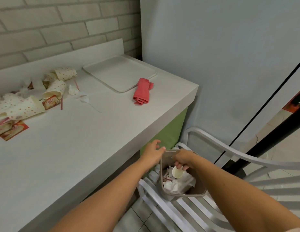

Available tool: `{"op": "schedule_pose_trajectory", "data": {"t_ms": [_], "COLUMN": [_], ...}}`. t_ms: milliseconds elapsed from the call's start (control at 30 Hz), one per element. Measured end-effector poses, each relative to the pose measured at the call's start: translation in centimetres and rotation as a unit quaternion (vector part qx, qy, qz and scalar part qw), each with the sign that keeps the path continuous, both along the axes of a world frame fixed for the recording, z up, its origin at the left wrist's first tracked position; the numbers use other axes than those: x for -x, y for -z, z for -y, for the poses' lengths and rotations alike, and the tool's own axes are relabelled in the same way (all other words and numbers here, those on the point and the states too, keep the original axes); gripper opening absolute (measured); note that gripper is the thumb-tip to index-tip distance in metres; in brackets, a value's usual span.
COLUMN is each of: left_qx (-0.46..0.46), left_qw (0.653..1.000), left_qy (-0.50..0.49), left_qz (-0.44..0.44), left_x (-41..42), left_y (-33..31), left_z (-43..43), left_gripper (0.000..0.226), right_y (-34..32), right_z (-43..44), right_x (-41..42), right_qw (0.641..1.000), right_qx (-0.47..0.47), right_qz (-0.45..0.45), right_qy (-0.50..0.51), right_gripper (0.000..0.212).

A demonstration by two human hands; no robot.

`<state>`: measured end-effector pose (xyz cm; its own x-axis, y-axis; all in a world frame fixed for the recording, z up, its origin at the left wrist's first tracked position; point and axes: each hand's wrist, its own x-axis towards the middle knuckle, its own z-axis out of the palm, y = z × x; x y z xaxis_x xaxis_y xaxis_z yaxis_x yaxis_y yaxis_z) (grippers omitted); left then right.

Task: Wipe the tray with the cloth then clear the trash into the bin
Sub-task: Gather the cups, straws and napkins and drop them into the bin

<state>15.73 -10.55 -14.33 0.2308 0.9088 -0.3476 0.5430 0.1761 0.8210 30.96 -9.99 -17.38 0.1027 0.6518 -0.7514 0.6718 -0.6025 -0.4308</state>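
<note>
Counter [78, 148] at 10 o'clock holds trash [25, 104]; right hand [182, 159] pinches a cup [177, 172], left hand [153, 152] relaxed; bin [184, 195] on chair [229, 149] might tip.

Room corner: white counter [95, 139], brick wall [45, 22], blue-grey wall [212, 47].
The counter's green side [171, 131] stands just beyond the left hand [152, 152]; a white slatted chair [164, 213] on floor tiles [139, 218] sits beneath the right hand [182, 159].

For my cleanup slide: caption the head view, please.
Right hand holds a cup over the bin, left hand beside it; cloth, tray and trash lie on the counter.
</note>
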Motion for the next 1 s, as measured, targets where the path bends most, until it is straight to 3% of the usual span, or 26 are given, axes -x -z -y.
{"op": "schedule_pose_trajectory", "data": {"t_ms": [167, 300, 400, 700, 1000], "left_qx": [-0.089, -0.164, -0.188, -0.255, -0.216], "left_qw": [0.994, 0.980, 0.974, 0.940, 0.899], "left_qy": [-0.039, -0.078, -0.113, -0.221, -0.309], "left_qz": [0.057, 0.078, 0.065, -0.058, -0.224], "left_x": [2.0, 5.4, 8.9, 23.6, 39.5], "left_y": [-2.7, -5.9, -7.7, -10.1, -9.4], "left_z": [0.2, 0.5, 0.4, 0.3, 1.8], "left_gripper": [0.019, 0.018, 0.019, 0.020, 0.020], "right_y": [-4.9, -10.0, -13.9, -17.2, -16.1], "right_z": [-1.9, -3.2, -3.6, -4.1, -4.6], "right_x": [3.0, 6.7, 10.2, 22.1, 35.0], "right_qw": [0.994, 0.972, 0.959, 0.922, 0.861], "right_qx": [0.009, -0.002, -0.035, -0.195, -0.273], "right_qz": [0.031, 0.105, 0.110, 0.052, 0.060], "right_qy": [-0.104, -0.209, -0.258, -0.330, -0.424], "right_gripper": [0.031, 0.023, 0.019, 0.026, 0.025]}}
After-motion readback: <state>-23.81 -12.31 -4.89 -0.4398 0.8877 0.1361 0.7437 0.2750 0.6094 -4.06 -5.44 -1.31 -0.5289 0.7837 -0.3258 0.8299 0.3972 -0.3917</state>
